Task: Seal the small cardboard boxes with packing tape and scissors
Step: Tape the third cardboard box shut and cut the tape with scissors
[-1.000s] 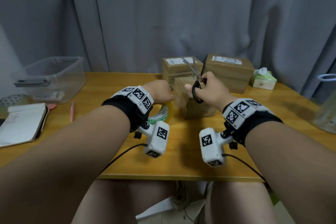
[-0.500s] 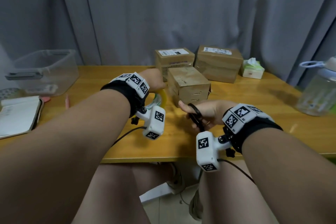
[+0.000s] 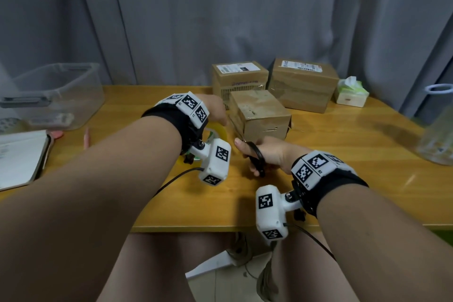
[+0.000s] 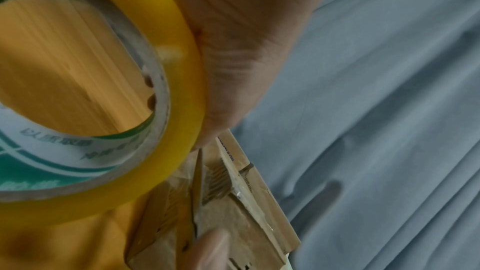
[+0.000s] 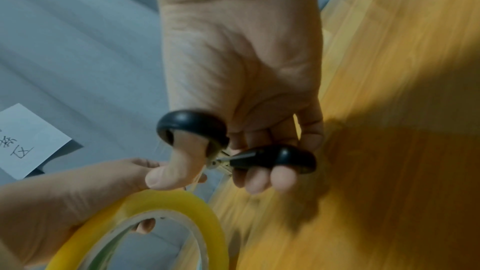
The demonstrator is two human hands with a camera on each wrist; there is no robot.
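Scissors with black loop handles point(image 3: 256, 157), lowered from above small brown cardboard box point(image 3: 261, 114) to table level before it, gripped by right hand point(image 3: 266, 154); yellow-edged packing tape roll point(image 4: 103, 110), left of box, pinched by left hand point(image 3: 213, 110). Cut apparently finished.

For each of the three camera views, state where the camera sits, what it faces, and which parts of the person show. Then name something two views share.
Head: on the head, looking down at the table; both forearms, left hand, right hand.
Left wrist: along the left hand at the tape roll and a cardboard box.
Right wrist: along the right hand, its fingers in the scissors.
Shared: the tape roll, both wrist views.
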